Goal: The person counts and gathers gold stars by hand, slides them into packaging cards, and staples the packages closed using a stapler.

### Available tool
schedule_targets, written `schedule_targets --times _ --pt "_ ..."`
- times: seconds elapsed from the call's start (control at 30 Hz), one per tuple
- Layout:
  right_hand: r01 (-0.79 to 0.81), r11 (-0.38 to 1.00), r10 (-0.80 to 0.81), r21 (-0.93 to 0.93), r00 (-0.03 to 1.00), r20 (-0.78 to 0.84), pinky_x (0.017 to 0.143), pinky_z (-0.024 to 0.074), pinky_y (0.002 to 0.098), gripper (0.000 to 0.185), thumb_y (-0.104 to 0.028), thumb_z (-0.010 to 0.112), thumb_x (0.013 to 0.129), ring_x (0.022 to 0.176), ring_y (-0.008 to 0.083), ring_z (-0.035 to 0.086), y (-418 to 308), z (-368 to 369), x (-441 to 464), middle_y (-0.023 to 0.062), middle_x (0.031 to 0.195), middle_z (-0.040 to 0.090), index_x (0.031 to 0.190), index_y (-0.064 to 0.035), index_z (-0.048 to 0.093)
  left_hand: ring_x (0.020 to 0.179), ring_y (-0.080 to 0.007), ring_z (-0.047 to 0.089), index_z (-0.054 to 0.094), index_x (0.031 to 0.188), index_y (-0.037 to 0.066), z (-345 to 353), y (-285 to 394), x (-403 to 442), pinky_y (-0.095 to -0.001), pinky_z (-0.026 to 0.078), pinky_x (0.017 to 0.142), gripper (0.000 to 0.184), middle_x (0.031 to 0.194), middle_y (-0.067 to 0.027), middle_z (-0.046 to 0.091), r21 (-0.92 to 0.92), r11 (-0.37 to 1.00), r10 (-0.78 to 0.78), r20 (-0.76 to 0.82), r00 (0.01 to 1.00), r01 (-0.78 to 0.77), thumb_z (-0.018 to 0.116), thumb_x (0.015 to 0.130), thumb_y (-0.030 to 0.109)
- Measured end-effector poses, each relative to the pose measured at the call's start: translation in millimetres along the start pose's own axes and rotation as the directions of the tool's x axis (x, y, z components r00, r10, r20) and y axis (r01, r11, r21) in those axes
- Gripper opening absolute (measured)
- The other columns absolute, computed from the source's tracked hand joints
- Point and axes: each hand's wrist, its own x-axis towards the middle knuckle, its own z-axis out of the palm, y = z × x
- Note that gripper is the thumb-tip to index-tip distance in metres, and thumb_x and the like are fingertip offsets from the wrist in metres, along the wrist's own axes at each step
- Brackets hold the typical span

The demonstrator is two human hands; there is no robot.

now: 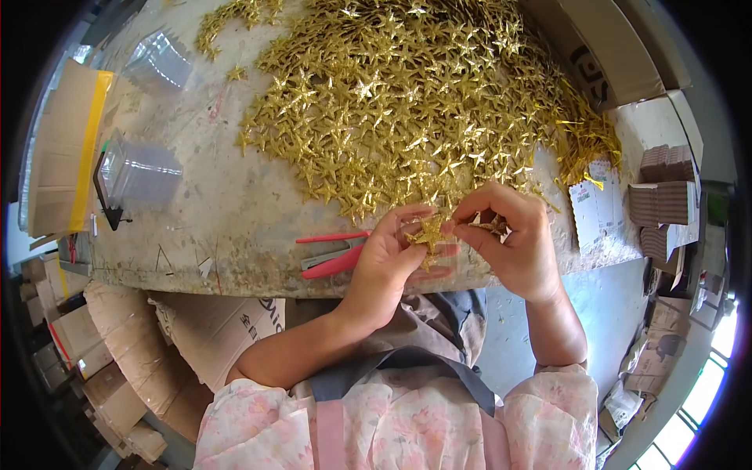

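Observation:
Near the table's front edge, my left hand (388,262) holds a gold glitter star (429,233) between thumb and fingers. Just right of it, my right hand (505,235) is closed in a pinch at the star's upper right side, with more gold material partly hidden inside its curled fingers. What the fingertips pinch is too small to make out. A large pile of gold stars (376,102) spreads over the table beyond both hands. Beside my left hand lies a tool with red-pink handles (333,262), partly covered by that hand.
Clear plastic containers (145,172) and a black-edged item (106,188) lie at the left of the table (235,211). Gold ties (591,141), printed white cards (595,204) and stacked brown pieces (664,200) are at the right. An open cardboard box (603,47) stands at the back right.

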Motion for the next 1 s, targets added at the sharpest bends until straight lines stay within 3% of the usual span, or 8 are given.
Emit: schedule_targets --times 0.2,0.3,0.33,0.53,0.63,0.83,0.93,1.0 --pt "-0.031 0.999 0.03 0.016 0.999 0.031 0.057 0.0486 0.0306 0.014 0.003 0.066 0.071 0.066 0.0224 0.062 -2 6 -5 0.0097 0.075 0.061 0.084 -0.0023 0.061 0.099 -0.0206 0.061 0.036 0.129 0.005 -1 -3 -1 -0.0383 0.055 0.082 0.044 0.113 -0.0088 0.054 -0.037 0.999 0.002 0.002 1.0 -0.002 0.048 0.087 0.0" --pt "0.182 0.97 -0.154 -0.162 0.973 0.172 0.058 0.049 0.031 0.016 0.004 0.069 0.068 0.065 0.0199 0.063 -8 8 -7 0.0081 0.074 0.062 0.082 -0.0021 0.063 0.106 -0.0183 0.057 0.034 0.131 0.006 -7 -4 -1 -0.0356 0.053 0.088 0.045 0.12 -0.0084 0.049 -0.048 0.999 -0.001 0.078 0.997 0.005 0.04 0.088 -0.006" --pt "0.243 0.958 -0.211 -0.155 0.957 0.2 0.057 0.0489 0.0331 0.017 0.001 0.069 0.067 0.064 0.0251 0.062 -9 9 -6 0.0098 0.072 0.06 0.082 -0.0029 0.063 0.105 -0.0177 0.057 0.034 0.131 0.006 -6 -5 -1 -0.0351 0.053 0.088 0.045 0.12 -0.0082 0.049 -0.035 0.999 0.007 0.076 0.997 -0.005 0.04 0.088 -0.006" --pt "0.133 0.959 -0.091 -0.252 0.981 0.171 0.058 0.0485 0.0315 0.016 0.002 0.068 0.068 0.065 0.025 0.062 -7 9 -4 0.0096 0.074 0.062 0.082 -0.0028 0.063 0.106 -0.0165 0.056 0.034 0.131 0.007 -4 -4 -2 -0.0357 0.053 0.089 0.045 0.121 -0.0082 0.048 -0.023 1.0 -0.019 0.073 0.997 0.021 0.04 0.089 -0.007" --pt "-0.01 1.0 0.012 -0.025 0.997 0.079 0.058 0.0483 0.029 0.015 0.004 0.067 0.069 0.064 0.0203 0.062 -6 10 -5 0.0086 0.075 0.063 0.082 -0.002 0.063 0.108 -0.0166 0.055 0.034 0.131 0.007 -2 -3 -2 -0.0369 0.053 0.088 0.044 0.122 -0.0087 0.048 -0.031 0.999 -0.032 0.061 0.998 0.034 0.04 0.089 -0.005" --pt "-0.035 0.999 0.036 -0.004 0.995 0.098 0.057 0.0504 0.0294 0.014 -0.002 0.068 0.073 0.063 0.0216 0.065 -11 6 -7 0.0118 0.074 0.064 0.086 -0.0017 0.063 0.105 -0.0176 0.056 0.036 0.13 0.006 -6 -3 1 -0.0385 0.053 0.085 0.038 0.119 -0.0094 0.051 -0.125 0.991 -0.04 0.065 0.997 0.048 0.041 0.092 0.009" --pt "0.038 0.999 -0.03 -0.039 0.981 0.19 0.058 0.0497 0.0284 0.015 -0.002 0.068 0.073 0.062 0.0196 0.064 -11 12 -9 0.011 0.072 0.063 0.087 -0.0019 0.062 0.103 -0.0186 0.058 0.037 0.129 0.007 -9 -3 2 -0.0391 0.053 0.085 0.036 0.117 -0.0102 0.052 -0.151 0.987 -0.044 0.059 0.997 0.053 0.04 0.094 0.016" --pt "0.087 0.991 -0.07 -0.1 0.984 0.164 0.056 0.0488 0.0284 0.015 -0.003 0.068 0.074 0.064 0.0168 0.063 -10 17 -11 0.01 0.075 0.063 0.087 -0.0022 0.062 0.103 -0.0192 0.058 0.038 0.128 0.007 -14 -5 3 -0.0391 0.052 0.085 0.035 0.116 -0.0107 0.053 -0.136 0.99 -0.031 0.081 0.996 0.042 0.038 0.095 0.018"
